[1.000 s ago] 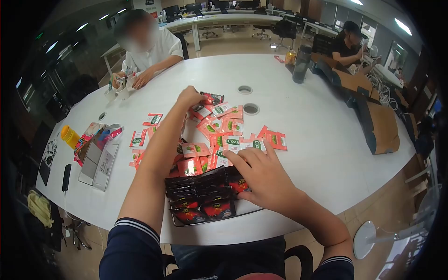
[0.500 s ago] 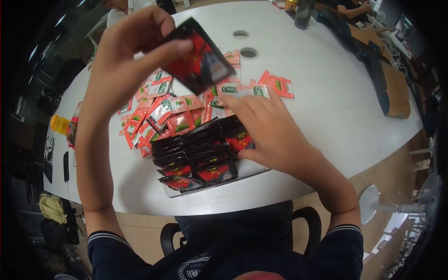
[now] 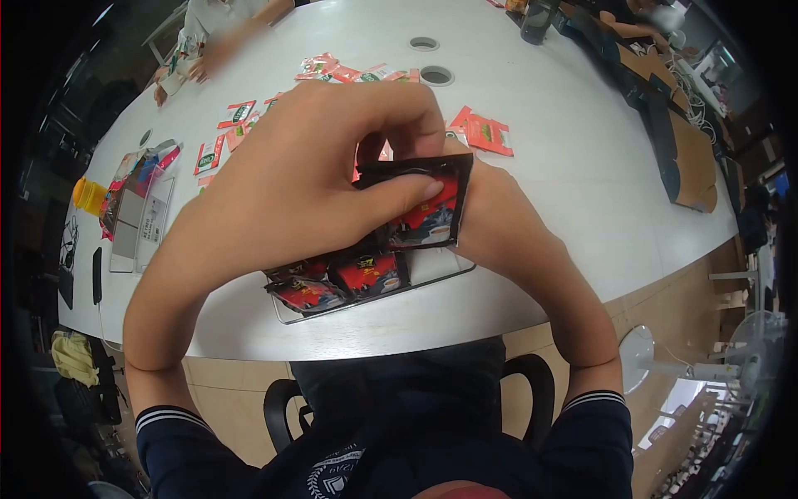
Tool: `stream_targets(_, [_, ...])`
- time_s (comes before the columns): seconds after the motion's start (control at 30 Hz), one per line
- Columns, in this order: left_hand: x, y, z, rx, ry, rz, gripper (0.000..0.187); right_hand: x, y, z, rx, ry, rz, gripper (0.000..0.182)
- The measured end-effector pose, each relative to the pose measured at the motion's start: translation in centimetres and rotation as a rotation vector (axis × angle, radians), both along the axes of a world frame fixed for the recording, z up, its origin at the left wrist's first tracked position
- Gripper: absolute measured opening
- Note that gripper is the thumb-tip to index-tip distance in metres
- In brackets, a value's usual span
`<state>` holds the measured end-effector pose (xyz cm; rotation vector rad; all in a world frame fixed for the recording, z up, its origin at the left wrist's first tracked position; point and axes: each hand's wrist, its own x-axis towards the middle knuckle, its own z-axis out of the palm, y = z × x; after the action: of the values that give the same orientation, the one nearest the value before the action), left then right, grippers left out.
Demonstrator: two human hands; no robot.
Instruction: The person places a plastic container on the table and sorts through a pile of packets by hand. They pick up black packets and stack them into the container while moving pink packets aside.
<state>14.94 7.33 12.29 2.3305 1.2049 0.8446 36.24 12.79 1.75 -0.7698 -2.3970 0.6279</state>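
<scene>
My left hand (image 3: 291, 179) pinches a black-and-red coffee sachet (image 3: 432, 214) between thumb and fingers, above the right part of a clear tray (image 3: 291, 319). More coffee sachets (image 3: 370, 274) stand in overlapping rows in the tray, partly covered by my left hand. My right hand (image 3: 490, 204) is just behind the held sachet, its fingers hidden by the sachet and my left hand. Beyond my hands, red-and-white tea sachets (image 3: 489, 135) lie scattered on the white table (image 3: 582, 166).
A person's hand (image 3: 198, 68) rests at the far left edge. On the left stand a yellow-lidded jar (image 3: 87, 195) and another clear tray (image 3: 154, 220). A dark bottle (image 3: 539, 21) and cut cardboard (image 3: 690, 166) sit at the right. Two round holes pierce the tabletop.
My left hand has brought the coffee sachet down and to the right, from above the tea sachets to the tray, in front of my right hand. The view has shifted slightly.
</scene>
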Motion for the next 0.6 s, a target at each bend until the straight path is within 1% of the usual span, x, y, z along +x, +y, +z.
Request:
stream_targets(0.07, [0.1, 0.1, 0.1, 0.012, 0.039, 0.004, 0.018, 0.1, 0.3, -0.1, -0.087, 0.003, 0.006, 0.077])
stream_targets(0.13, [0.2, 0.2, -0.6, 0.064, 0.017, -0.001, 0.019, 0.2, 0.4, 0.3, -0.183, 0.001, 0.012, 0.077])
stream_targets(0.23, [0.2, 0.3, -1.1, 0.114, 0.013, -0.008, 0.02, 0.3, 0.8, 0.5, -0.257, -0.024, 0.029, 0.078])
stream_targets(0.37, [0.2, 0.5, -1.2, 0.166, 0.011, -0.017, 0.021, 1.2, 0.6, 1.5, -0.21, -0.081, 0.066, 0.088])
stream_targets(0.47, [0.2, 0.3, -0.9, 0.102, -0.011, 0.014, 0.019, 4.0, 1.3, 3.2, -0.118, -0.057, 0.181, 0.103])
stream_targets(0.57, [0.1, 0.5, -0.4, 0.173, -0.025, 0.006, 0.019, 5.9, 1.9, 6.6, -0.163, 0.062, 0.223, 0.104])
stream_targets(0.6, [0.1, 0.4, -0.2, 0.162, -0.021, 0.02, 0.019, 5.3, 1.6, 7.3, -0.158, 0.152, 0.195, 0.09])
